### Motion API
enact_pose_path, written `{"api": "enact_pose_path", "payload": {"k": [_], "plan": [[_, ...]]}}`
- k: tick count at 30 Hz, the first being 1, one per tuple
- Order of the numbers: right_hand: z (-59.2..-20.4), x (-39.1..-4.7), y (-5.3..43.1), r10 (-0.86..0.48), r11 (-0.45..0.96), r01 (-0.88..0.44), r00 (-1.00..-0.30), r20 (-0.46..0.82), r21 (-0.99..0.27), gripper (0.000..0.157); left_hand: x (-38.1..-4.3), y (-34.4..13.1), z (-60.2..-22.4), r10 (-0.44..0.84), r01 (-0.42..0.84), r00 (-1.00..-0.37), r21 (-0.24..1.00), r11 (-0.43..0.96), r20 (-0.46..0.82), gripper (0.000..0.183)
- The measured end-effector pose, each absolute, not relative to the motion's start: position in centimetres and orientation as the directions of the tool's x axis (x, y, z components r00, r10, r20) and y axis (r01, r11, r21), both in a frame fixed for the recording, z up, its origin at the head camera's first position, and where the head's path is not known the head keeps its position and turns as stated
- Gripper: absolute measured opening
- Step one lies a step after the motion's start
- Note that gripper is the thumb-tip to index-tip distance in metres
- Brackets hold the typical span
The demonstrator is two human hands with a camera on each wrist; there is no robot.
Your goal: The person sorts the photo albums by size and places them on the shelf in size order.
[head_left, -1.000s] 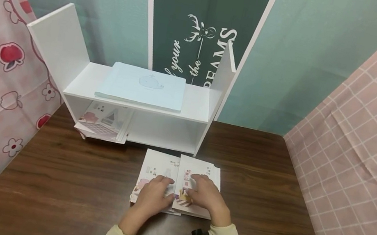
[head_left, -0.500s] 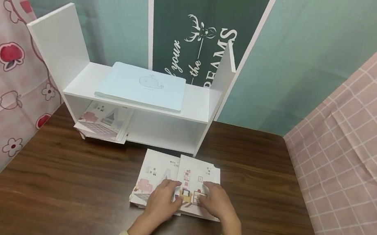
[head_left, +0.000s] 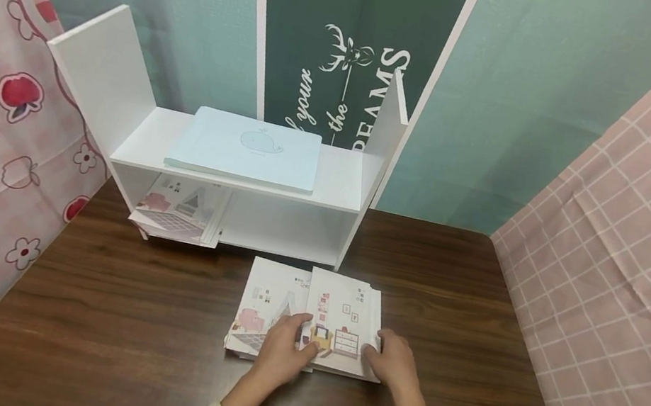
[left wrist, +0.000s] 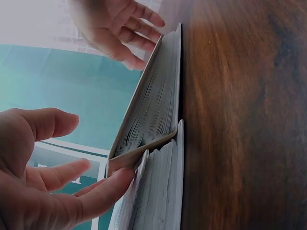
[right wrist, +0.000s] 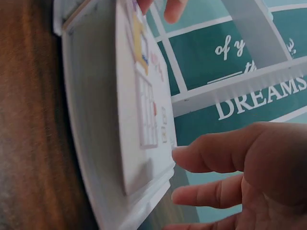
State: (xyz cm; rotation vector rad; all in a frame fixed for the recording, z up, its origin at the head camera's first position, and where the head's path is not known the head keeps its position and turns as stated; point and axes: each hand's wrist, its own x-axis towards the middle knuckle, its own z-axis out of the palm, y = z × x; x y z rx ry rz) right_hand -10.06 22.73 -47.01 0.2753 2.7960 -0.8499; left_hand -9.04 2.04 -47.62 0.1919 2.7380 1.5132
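Note:
Two white illustrated books lie on the wooden table in the head view. The right book [head_left: 339, 313] overlaps the inner edge of the left book [head_left: 263, 304]. My left hand [head_left: 283, 348] is over that overlap, with fingertips at the right book's spine [left wrist: 136, 152] in the left wrist view. At the right book's outer edge is my right hand [head_left: 397, 364], thumb near the cover and other fingers spread beside the edge. In the right wrist view, the right fingers [right wrist: 208, 194] are loosely extended around the cover's edge. Neither hand clearly grips a book.
Beyond the books stands a white two-level shelf [head_left: 339, 199]. A pale blue whale-print book [head_left: 244, 150] lies on its upper board, and a stack of illustrated books [head_left: 178, 211] leans out of its lower left. Pink patterned cloths [head_left: 632, 261] hang at both sides.
My right hand has moved rightward from the right book's cover to its outer edge. My left hand has shifted right, toward the spine. The books have hardly moved.

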Motion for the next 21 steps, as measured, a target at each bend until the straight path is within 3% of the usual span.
{"api": "enact_pose_path", "payload": {"k": [12,21], "plan": [[-48.1,-9.5,23.2,0.204,0.737,0.371,-0.919,-0.338,-0.564,0.058,-8.9,2.0,-48.6,0.099,0.054,-0.995,0.883,0.466,0.009,0.054],[-48.7,-9.5,22.7,0.218,0.704,0.368,-0.926,-0.308,-0.607,0.052,-9.0,2.4,-48.9,0.096,0.010,-0.995,0.903,0.429,-0.034,0.054]]}}
